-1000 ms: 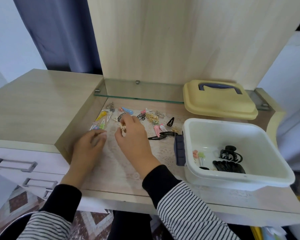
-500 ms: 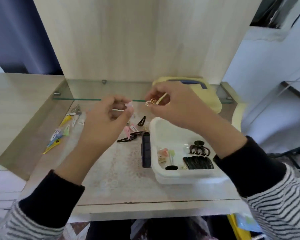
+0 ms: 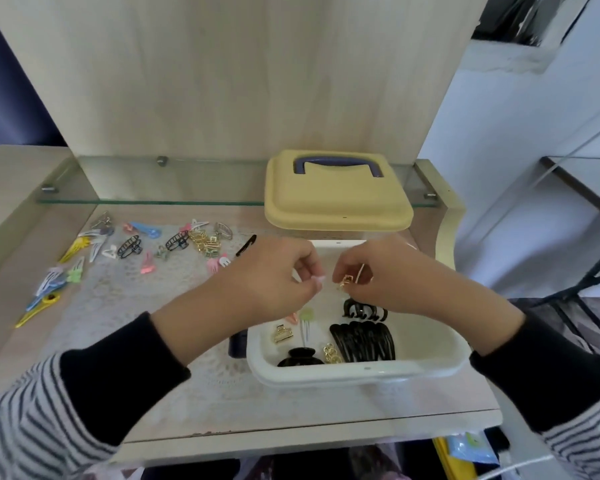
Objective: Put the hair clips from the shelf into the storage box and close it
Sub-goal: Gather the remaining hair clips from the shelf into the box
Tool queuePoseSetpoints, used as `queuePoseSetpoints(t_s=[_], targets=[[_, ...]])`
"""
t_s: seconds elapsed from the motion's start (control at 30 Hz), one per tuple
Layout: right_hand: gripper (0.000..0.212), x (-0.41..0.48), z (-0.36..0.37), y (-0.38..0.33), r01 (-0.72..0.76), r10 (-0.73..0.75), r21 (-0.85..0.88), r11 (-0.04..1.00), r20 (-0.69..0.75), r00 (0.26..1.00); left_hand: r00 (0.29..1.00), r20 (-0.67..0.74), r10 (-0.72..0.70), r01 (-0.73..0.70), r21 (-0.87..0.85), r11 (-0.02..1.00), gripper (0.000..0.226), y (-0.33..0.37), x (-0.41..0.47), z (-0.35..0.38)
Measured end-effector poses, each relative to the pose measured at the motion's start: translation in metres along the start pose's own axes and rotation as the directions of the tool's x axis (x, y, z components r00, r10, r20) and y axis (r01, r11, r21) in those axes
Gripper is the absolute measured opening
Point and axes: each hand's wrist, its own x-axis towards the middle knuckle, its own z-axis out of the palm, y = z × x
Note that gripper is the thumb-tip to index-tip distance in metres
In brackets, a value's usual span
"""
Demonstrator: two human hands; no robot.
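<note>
Here both hands hover over the open white plastic box, which stands on the right of the counter. The left hand has a narrow grip, its fingertips pinching a small pale pink clip that is mostly hidden. The right hand pinches a tiny gold metal clip in the same way. The two clips are close together above the box. Inside lie glossy black toothed claws, a gold claw, a gold chain piece and a flat green snap. More clips, flat coloured snaps and small barred claws, are scattered on the lace mat to the left. The rounded yellow lid, with its blue handle, lies on the glass shelf behind the box.
</note>
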Motion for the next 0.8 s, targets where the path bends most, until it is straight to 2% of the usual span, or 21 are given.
queuePoseSetpoints(t_s=[0.2, 0.27, 0.37, 0.57, 0.8], targets=[[0.02, 0.004, 0.007, 0.011, -0.008, 0.013, -0.125, 0.992, 0.041, 0.999, 0.99, 0.141, -0.029, -0.017, 0.313, 0.95, 0.008, 0.004, 0.022, 0.015], [0.021, 0.006, 0.008, 0.012, 0.005, 0.001, -0.128, 0.992, 0.05, 0.999, 0.98, 0.194, -0.037, -0.038, 0.369, 0.929, 0.014, 0.005, 0.029, 0.022], [0.023, 0.008, 0.008, 0.015, 0.019, -0.012, -0.129, 0.991, 0.051, 0.999, 0.964, 0.259, -0.057, -0.059, 0.417, 0.907, 0.02, 0.005, 0.037, 0.03], [0.023, 0.008, 0.01, 0.022, 0.037, -0.033, -0.102, 0.994, 0.043, 0.999, 0.933, 0.342, -0.11, -0.062, 0.455, 0.888, 0.016, -0.002, 0.048, 0.04], [0.024, 0.009, 0.012, 0.025, 0.04, -0.038, -0.019, 0.999, 0.063, 0.997, 0.921, 0.364, -0.138, -0.06, 0.482, 0.874, 0.016, -0.003, 0.053, 0.045]])
